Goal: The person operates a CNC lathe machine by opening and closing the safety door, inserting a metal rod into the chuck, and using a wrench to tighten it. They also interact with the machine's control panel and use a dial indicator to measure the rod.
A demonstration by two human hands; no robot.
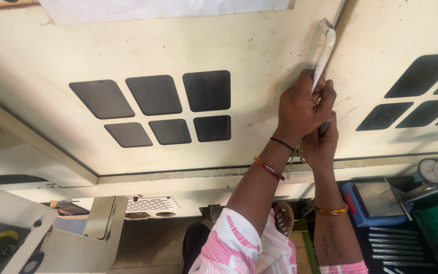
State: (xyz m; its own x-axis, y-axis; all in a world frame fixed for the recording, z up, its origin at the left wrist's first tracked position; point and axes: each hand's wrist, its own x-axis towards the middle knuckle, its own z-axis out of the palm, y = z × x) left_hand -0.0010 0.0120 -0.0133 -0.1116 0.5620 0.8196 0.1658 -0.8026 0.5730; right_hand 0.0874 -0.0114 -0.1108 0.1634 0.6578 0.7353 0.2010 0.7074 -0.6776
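right of centre in the frame, both arms reach up, the left hand (304,106) and the right hand (323,144) fisted tight around the slim silvery metal door handle (323,50) on the cream machine panel (259,56).

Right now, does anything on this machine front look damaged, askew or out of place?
Nothing looks broken or spilled. The cream machine door is scuffed and speckled with dark marks near the metal handle, which both hands, left hand and right hand, grip. The steel rods lie neatly in rows.
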